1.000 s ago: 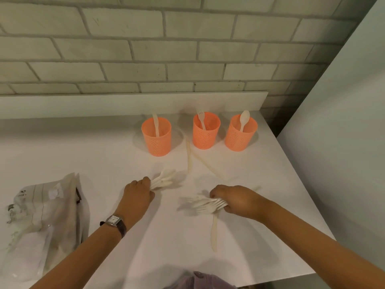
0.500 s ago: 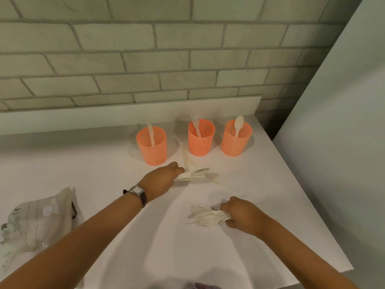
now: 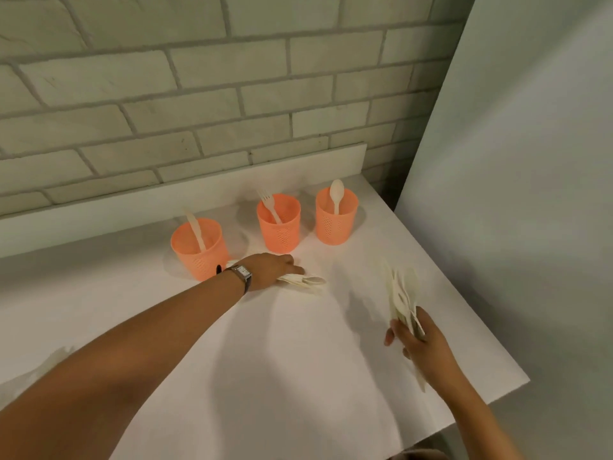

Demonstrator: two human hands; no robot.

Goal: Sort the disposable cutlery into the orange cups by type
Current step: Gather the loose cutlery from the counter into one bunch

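Observation:
Three orange cups stand in a row near the wall. The left cup (image 3: 199, 249) holds a white knife, the middle cup (image 3: 279, 224) a fork, the right cup (image 3: 336, 216) a spoon. My left hand (image 3: 270, 268), with a wristwatch, lies on the table just in front of the left and middle cups, closed on a bundle of white spoons (image 3: 303, 280) whose tips point right. My right hand (image 3: 416, 336) is raised near the table's right edge and grips a blurred bunch of white forks (image 3: 401, 293) pointing up and away.
The white table (image 3: 298, 360) ends at a right edge beside a pale panel (image 3: 514, 194). A brick wall with a white ledge (image 3: 199, 194) runs behind the cups. A bit of a crumpled plastic bag (image 3: 49, 360) shows at the left behind my forearm.
My left hand slid its bundle forward and right, up to the cups. My right hand lifted its bunch off the table and swung it right. The view tilted left.

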